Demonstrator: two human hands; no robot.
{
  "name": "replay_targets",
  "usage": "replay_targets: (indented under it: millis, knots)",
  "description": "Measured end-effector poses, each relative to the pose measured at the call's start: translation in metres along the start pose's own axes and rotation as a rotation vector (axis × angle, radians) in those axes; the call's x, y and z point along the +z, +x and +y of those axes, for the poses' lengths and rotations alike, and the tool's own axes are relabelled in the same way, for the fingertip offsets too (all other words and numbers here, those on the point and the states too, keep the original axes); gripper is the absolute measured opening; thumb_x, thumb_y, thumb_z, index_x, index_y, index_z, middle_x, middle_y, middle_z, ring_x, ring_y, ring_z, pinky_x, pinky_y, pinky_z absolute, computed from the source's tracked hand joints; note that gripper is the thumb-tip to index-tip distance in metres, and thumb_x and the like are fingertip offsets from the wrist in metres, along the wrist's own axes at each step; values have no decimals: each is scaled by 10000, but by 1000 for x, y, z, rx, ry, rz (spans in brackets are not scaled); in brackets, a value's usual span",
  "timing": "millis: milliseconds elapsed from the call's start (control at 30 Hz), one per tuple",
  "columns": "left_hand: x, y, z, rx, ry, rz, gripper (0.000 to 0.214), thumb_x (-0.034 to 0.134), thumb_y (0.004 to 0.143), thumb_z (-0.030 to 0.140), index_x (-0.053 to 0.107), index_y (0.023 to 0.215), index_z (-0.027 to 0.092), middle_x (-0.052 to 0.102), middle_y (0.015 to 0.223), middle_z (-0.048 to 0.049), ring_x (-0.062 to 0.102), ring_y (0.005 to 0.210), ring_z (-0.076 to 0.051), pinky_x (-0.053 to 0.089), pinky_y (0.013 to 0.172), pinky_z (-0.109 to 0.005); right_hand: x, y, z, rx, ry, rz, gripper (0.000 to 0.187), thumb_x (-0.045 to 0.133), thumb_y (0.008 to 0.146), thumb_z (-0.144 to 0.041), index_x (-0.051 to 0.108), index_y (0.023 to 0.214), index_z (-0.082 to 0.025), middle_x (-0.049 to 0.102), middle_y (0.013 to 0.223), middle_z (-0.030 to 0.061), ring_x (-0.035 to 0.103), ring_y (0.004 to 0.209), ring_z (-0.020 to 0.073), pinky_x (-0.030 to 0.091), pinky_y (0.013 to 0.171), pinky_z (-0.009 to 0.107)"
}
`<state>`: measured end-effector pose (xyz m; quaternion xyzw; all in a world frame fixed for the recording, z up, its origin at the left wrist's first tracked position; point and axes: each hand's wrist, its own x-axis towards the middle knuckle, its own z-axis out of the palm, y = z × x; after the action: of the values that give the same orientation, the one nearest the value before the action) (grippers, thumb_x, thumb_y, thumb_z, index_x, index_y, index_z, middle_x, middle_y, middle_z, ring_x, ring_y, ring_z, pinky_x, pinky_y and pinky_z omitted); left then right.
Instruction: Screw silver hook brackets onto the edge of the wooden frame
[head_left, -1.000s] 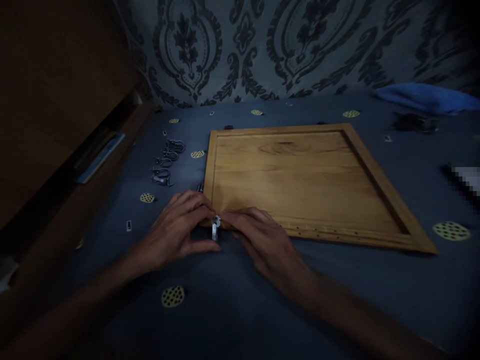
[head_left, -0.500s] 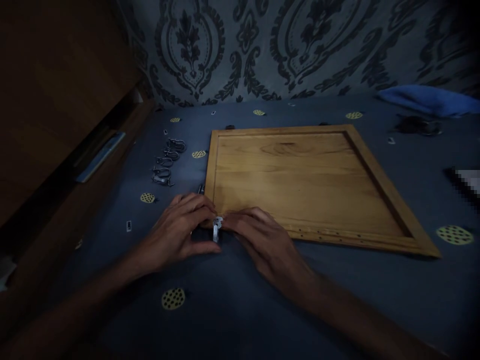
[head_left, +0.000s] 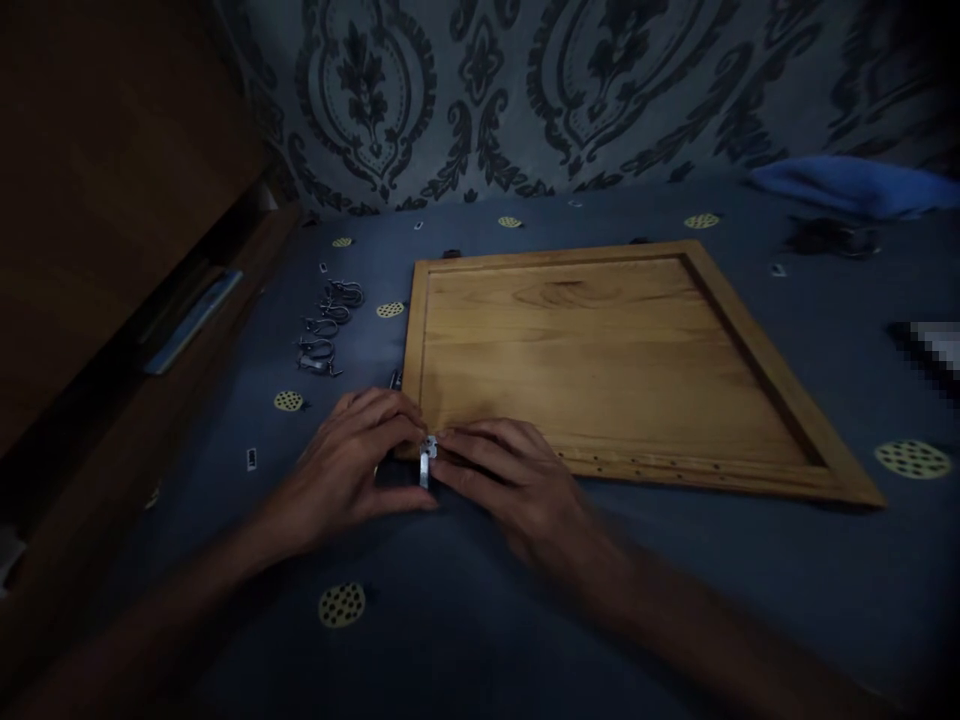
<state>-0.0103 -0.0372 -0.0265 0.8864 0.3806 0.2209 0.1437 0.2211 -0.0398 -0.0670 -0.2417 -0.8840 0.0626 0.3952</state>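
Note:
A framed wooden panel point(head_left: 585, 340) lies flat, with a row of small dark holes along its near edge. At its near left corner is a small shiny metal clip point(head_left: 425, 465), its strap-like part hanging down over the edge. My left hand point(head_left: 352, 460) closes round the clip from the left, fingers above and thumb below. From the right, my right hand point(head_left: 510, 465) pinches in on the same clip, fingertips against its top and side. Its far side is hidden by the fingers. Several similar looped metal clips point(head_left: 322, 328) lie in a row left of the panel.
A blue patterned sheet point(head_left: 480, 620) covers the surface. A wooden cabinet point(head_left: 112, 150) with a low shelf borders the left. At the back right lie a blue cloth point(head_left: 847, 185) and a dark object point(head_left: 832, 238). A blurred-out dark-edged item point(head_left: 930, 350) sits at the right.
The right hand's fingers have shifted slightly, with a finger now lower beside the clip's strap. The view has moved a little; the panel and the row of clips stay in place.

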Motion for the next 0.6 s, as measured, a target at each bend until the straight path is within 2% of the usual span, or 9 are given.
replay_targets:
  millis: [200,600]
  knots:
    - [0,1,2,-13,-6,-12,395,705,904,549,623,1094,213,690,1118,-62,634,1089,-264,437,921,-415,-2,3,-3,4,-44,-12,383,363,1103,-251,732,1077,-153,774,1114,86,624,1071,227,507,883,383]
    - [0,1,3,-51,-9,-10,384,766,872,519,657,1079,215,700,1107,-71,625,1105,-272,457,939,-422,-6,3,-6,34,-46,-63,280,459,1083,-244,729,1044,-183,762,1117,79,624,1071,223,478,906,388]
